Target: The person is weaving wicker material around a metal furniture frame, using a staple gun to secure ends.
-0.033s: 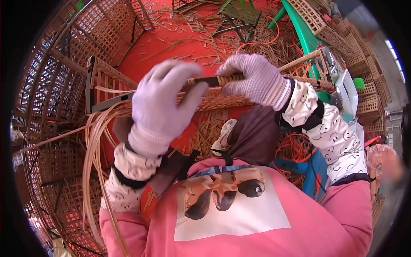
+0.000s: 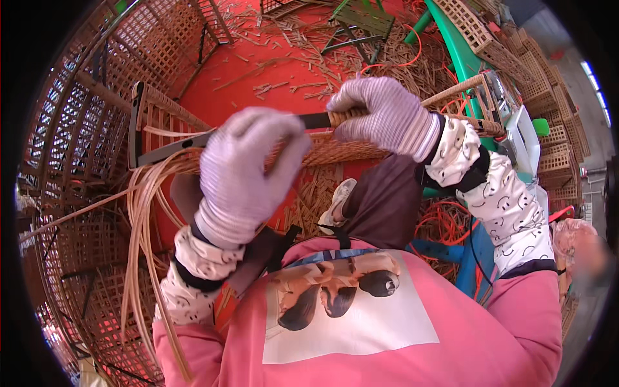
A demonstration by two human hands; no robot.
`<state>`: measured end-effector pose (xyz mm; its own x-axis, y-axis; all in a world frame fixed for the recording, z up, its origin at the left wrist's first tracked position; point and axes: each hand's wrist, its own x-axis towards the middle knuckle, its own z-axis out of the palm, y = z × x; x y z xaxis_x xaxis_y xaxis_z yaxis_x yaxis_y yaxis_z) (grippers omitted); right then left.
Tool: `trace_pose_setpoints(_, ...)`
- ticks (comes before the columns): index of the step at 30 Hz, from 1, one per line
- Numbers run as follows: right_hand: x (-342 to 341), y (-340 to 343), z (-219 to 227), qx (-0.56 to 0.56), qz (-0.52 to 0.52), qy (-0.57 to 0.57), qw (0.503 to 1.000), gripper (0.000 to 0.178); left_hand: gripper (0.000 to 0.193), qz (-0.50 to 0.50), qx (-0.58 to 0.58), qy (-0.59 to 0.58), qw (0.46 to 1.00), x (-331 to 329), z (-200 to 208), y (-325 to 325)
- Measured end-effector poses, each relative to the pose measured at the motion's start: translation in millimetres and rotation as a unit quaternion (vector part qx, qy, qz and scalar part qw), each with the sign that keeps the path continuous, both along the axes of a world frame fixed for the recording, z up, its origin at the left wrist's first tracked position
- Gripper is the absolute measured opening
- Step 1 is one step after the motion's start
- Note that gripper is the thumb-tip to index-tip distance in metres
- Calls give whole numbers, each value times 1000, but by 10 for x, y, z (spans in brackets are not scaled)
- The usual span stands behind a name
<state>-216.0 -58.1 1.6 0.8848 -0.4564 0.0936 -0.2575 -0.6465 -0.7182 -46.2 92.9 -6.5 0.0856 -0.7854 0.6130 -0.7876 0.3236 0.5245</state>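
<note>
A woven basket-like frame (image 2: 342, 149) of brown strips lies across in front of me, with a dark bar (image 2: 314, 121) along its near upper edge. Part of that bar is wound with tan strip under my right hand (image 2: 387, 119), whose thumb and fingers close round it. Beside the bare stretch, my left hand (image 2: 253, 171) is held with bent fingers and thumb drawn toward each other; motion blurs it, and whatever it pinches is hidden. Loose tan strips (image 2: 145, 213) hang in a bundle from the frame's left end. Both hands wear pale striped gloves.
Tall woven lattice racks (image 2: 71, 148) stand on the left. Cut strip scraps litter the red floor (image 2: 238, 71). At the back are a small green folding stool (image 2: 361, 26) and an orange hose. Stacked woven baskets (image 2: 541, 77) line the right, near a white container (image 2: 521, 138).
My left hand has shifted slightly left and down, and its fingers have curled in. My right hand keeps its hold on the bar, almost unmoved.
</note>
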Motion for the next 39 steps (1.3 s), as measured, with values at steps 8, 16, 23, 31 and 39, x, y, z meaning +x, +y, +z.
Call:
trace_pose_setpoints(8, 114, -180, 54, 157, 31, 36, 986, 31, 21, 37, 126, -51, 990, -322, -436, 156)
trace_pose_setpoints(16, 110, -206, 39, 154, 61, 25, 986, 32, 24, 95, 302, -10, 949, -471, -363, 38)
trace_pose_setpoints(23, 73, -140, -16, -22, 79, -16, 996, 36, 16, -103, 245, 452, 851, -548, -311, 19)
trace_pose_setpoints(31, 40, -20, -3, -96, 39, -27, 994, 29, 12, -59, 215, 677, 701, -659, 190, 250)
trace_pose_setpoints(39, -46, 80, -34, -117, 40, -58, 991, 30, 13, -92, 54, 36, 994, -518, 456, -91)
